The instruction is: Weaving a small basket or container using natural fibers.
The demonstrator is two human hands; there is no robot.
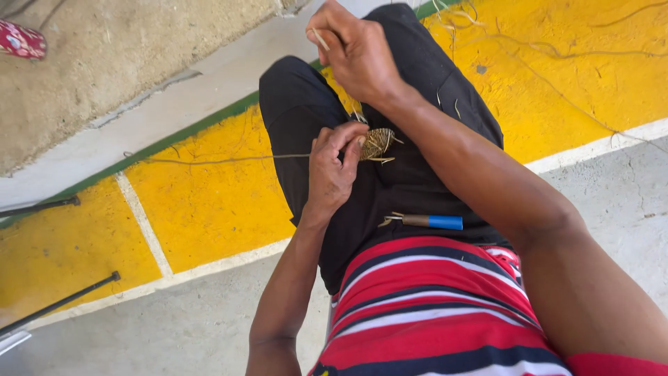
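The left hand (332, 167) is pinched shut on a small woven piece (376, 143) of straw-coloured fibre, thumb and fingers gripping its left edge, just above the middle of the frame. The piece rests over the lap, against black trousers (410, 188). The right hand (358, 52), higher up near the top centre, is closed on a thin pale strand (319, 38) between thumb and forefinger. More thin strands (357, 113) rise from the woven piece toward that hand, though I cannot tell whether the pinched one is among them.

So the woven piece lies below and slightly right of the right hand's grip, with the fibres between them running nearly straight up the frame. The left hand is the nearer one, touching the piece. A second long fibre (229, 159) leaves the left hand and trails off leftward, almost level, across the yellow painted floor (209, 209).

On the lap below the hands lies a small tool with a blue handle (428, 221), long axis left to right, apart from both hands. A striped red shirt (431, 313) fills the lower centre. Dark rods (62, 301) lie at the lower left.
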